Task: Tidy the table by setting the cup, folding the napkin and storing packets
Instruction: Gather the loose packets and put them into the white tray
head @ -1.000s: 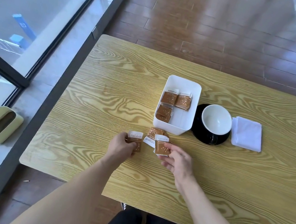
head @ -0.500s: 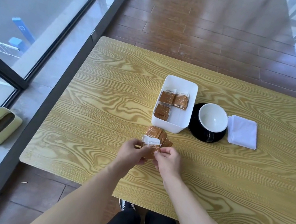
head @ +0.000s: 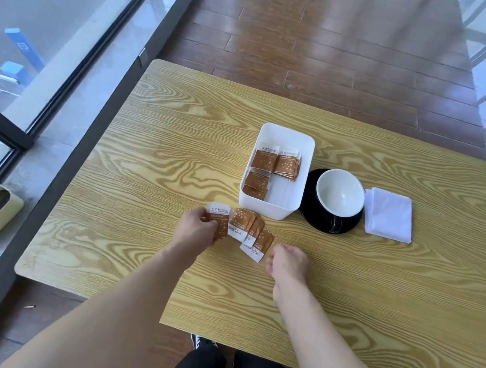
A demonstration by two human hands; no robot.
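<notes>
Left hand [head: 197, 230]: I pinch a brown-and-white packet [head: 219, 220].
Right hand [head: 287, 261]: mine, loosely curled, empty.
Loose packets [head: 249, 233]: fanned on the table [head: 161, 152], between my hands.
Bin [head: 284, 133]: beyond them, holding more.

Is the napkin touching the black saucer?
Apart. In the head view a strip of table shows between the napkin and the saucer.

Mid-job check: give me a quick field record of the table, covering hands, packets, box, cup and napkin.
left hand: holds one packet
right hand: open, holds nothing, beside loose packets
loose packets: overlapping on table, in front of white box
white box: several packets inside
cup: on black saucer, right of box
napkin: folded, right of saucer
</notes>
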